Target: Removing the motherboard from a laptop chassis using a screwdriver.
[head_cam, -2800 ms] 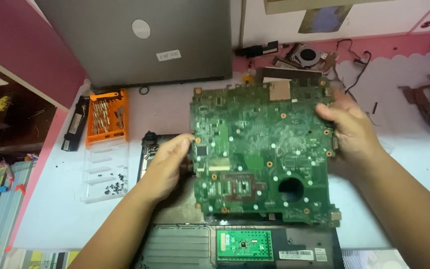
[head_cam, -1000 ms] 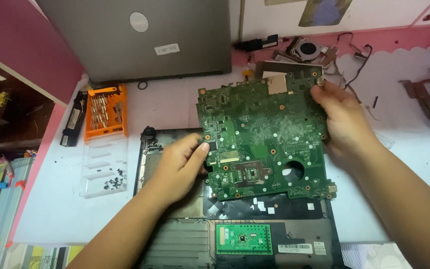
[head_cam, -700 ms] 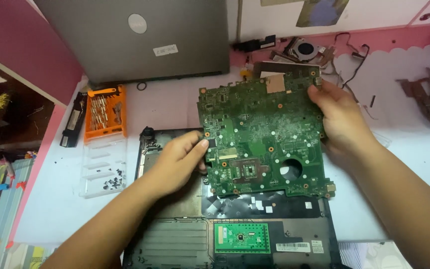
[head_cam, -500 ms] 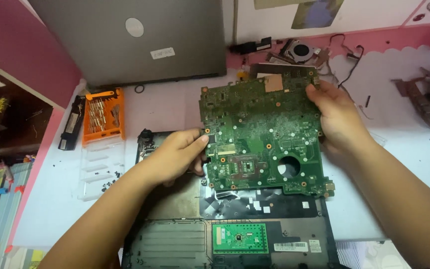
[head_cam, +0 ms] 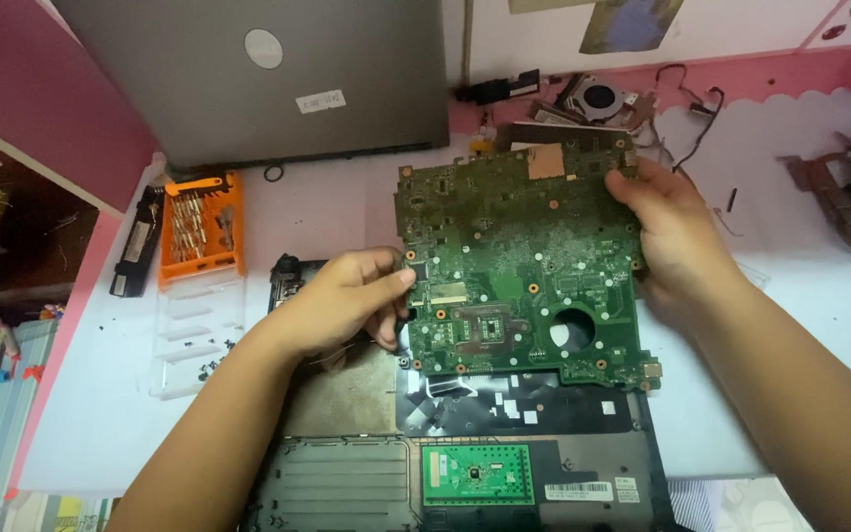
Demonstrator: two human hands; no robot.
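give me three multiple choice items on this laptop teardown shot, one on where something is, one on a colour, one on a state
1. Where does the orange screwdriver bit case lie?
A. left of the green circuit board
B. on the closed grey laptop
C. under the right hand

2. What colour is the small touchpad board in the open laptop base?
A. red
B. green
C. yellow

3. How is the green circuit board held?
A. by the left hand alone
B. lying untouched
C. by both hands, one on each side edge

Answers:
1 A, the case sits on the table left of the board.
2 B, it is green like the big board.
3 C, a hand grips each side.
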